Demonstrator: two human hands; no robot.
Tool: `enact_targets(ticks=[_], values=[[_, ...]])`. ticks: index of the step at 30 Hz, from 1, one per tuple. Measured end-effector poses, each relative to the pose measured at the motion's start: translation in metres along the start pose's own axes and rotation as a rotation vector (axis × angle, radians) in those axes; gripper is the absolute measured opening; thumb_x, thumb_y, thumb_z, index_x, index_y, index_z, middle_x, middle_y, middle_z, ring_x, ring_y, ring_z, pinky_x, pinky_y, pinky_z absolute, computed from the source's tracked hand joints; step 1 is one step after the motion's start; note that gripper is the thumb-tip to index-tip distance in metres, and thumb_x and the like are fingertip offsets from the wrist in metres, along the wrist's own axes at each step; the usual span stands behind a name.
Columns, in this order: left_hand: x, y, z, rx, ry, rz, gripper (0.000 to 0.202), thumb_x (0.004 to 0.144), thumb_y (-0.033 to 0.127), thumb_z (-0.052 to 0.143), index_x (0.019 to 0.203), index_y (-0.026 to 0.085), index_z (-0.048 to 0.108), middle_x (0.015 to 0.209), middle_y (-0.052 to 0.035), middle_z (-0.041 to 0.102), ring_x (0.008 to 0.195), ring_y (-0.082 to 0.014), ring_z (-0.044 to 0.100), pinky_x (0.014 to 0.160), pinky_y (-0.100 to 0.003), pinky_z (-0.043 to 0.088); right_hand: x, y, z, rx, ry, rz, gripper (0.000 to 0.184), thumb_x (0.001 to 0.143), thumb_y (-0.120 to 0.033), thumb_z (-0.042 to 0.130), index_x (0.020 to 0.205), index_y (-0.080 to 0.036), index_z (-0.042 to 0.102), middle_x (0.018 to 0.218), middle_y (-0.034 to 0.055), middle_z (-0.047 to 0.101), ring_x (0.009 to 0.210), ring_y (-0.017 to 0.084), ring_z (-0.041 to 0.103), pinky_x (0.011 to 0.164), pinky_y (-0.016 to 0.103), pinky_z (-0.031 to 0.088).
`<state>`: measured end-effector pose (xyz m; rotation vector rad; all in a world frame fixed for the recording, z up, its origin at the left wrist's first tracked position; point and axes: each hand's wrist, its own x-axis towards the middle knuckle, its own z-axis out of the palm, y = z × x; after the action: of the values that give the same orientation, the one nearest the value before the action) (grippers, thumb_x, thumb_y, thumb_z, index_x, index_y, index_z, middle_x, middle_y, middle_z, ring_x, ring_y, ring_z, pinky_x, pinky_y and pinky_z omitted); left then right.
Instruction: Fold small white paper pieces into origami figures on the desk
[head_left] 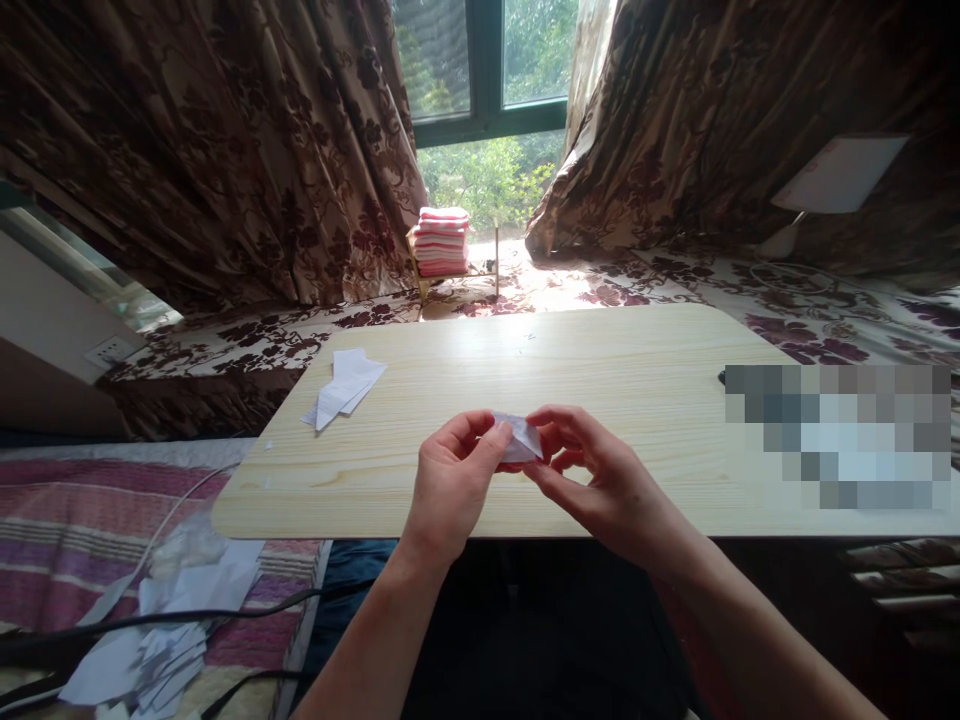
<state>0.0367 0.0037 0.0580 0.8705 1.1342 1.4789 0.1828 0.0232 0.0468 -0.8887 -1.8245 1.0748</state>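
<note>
Between my two hands, above the front half of the wooden table (420, 360), is a small folded piece of white paper (523, 440). My left hand (459, 470) is closed on its left side, with the thumb pressed flat on the paper's face. Around the right edge and lower corner, the fingertips and thumb of my right hand (589, 460) pinch the same piece. Fingers hide part of the folds. A few cut white sheets (349, 385) lie overlapping at the table's far left.
Left of the table, a striped bedspread (45, 510) carries a heap of white paper scraps (169, 640) and dark cables. A pixelated patch covers the table's right end. Behind stand a small rack with folded pink-striped cloths (442, 242) and a lamp (840, 175).
</note>
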Motion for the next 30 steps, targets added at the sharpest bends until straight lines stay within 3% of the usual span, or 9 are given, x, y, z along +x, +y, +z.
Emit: enact_targets(ticks=[12, 18, 25, 30], values=[[0.003, -0.001, 0.0, -0.022, 0.015, -0.033, 0.013, 0.072, 0.025, 0.071, 0.072, 0.012, 0.068, 0.066, -0.0001, 0.066, 0.062, -0.01, 0.06, 0.059, -0.021, 0.052, -0.001, -0.001, -0.005, 0.079, 0.003, 0.019, 0.024, 0.084, -0.018, 0.059, 0.107, -0.024, 0.053, 0.087, 0.0008, 0.063, 0.081, 0.015, 0.063, 0.066, 0.027, 0.052], [0.004, 0.0, 0.001, -0.041, 0.022, -0.052, 0.015, 0.071, 0.025, 0.071, 0.073, 0.011, 0.067, 0.065, -0.0007, 0.065, 0.06, -0.0098, 0.058, 0.061, -0.023, 0.051, 0.0, 0.0, -0.003, -0.034, 0.113, -0.112, 0.02, 0.083, -0.018, 0.063, 0.101, -0.022, 0.057, 0.088, 0.0009, 0.064, 0.075, 0.013, 0.062, 0.069, 0.027, 0.052], [0.004, -0.004, -0.004, 0.032, 0.026, 0.005, 0.014, 0.073, 0.026, 0.07, 0.074, 0.013, 0.068, 0.065, 0.0012, 0.063, 0.062, -0.0083, 0.055, 0.062, -0.02, 0.046, 0.003, 0.0, -0.008, -0.235, 0.121, -0.298, 0.012, 0.084, -0.017, 0.062, 0.095, -0.02, 0.06, 0.08, 0.002, 0.063, 0.066, 0.013, 0.058, 0.062, 0.028, 0.05], [0.003, -0.003, -0.005, 0.06, -0.001, 0.011, 0.013, 0.075, 0.026, 0.07, 0.072, 0.014, 0.068, 0.064, 0.003, 0.061, 0.061, -0.0067, 0.052, 0.06, -0.017, 0.043, 0.005, 0.001, -0.014, -0.301, 0.097, -0.337, 0.011, 0.086, -0.017, 0.057, 0.095, -0.022, 0.062, 0.081, 0.0032, 0.064, 0.067, 0.014, 0.059, 0.061, 0.029, 0.05]])
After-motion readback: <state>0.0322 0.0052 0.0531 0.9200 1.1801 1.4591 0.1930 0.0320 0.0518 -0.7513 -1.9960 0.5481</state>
